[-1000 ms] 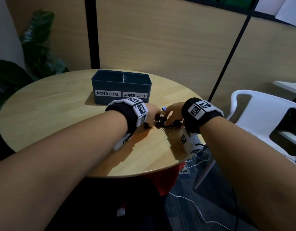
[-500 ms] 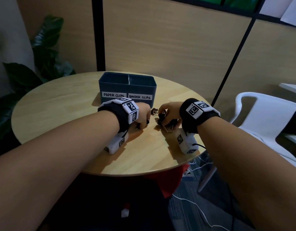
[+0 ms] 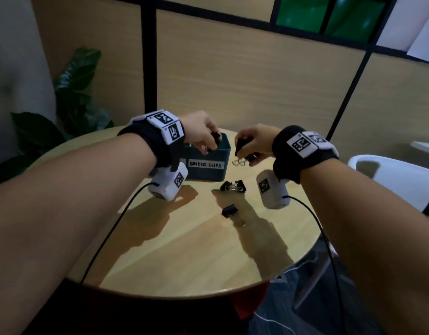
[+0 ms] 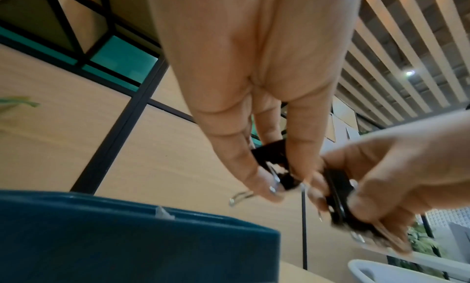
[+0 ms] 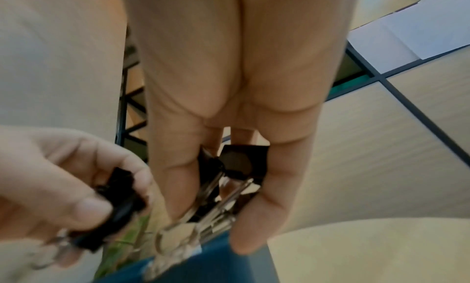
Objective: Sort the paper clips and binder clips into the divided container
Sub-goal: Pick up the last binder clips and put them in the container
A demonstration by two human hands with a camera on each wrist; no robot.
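Note:
A dark blue divided container [image 3: 222, 151] stands at the back of the round table; its "BINDER CLIPS" label shows, while my left wrist hides the other label. My left hand [image 3: 209, 146] hovers over the right compartment and pinches black binder clips [image 4: 274, 166] in its fingertips. Just right of the container, my right hand [image 3: 242, 153] is raised and grips several binder clips [image 5: 229, 176], their wire handles hanging down. A pair of binder clips [image 3: 234, 186] lies on the table in front of the container. A single binder clip [image 3: 230, 210] lies nearer to me.
The wooden table [image 3: 184, 250] is round, with its edge close to me. A white chair [image 3: 390, 180] stands to the right and a plant [image 3: 73, 97] at the back left. Cables run from both wrist cameras across the table.
Both hands have lifted off the table, each with binder clips, and moved back toward the container. The left hand is now over its right compartment. Three clips stay on the table.

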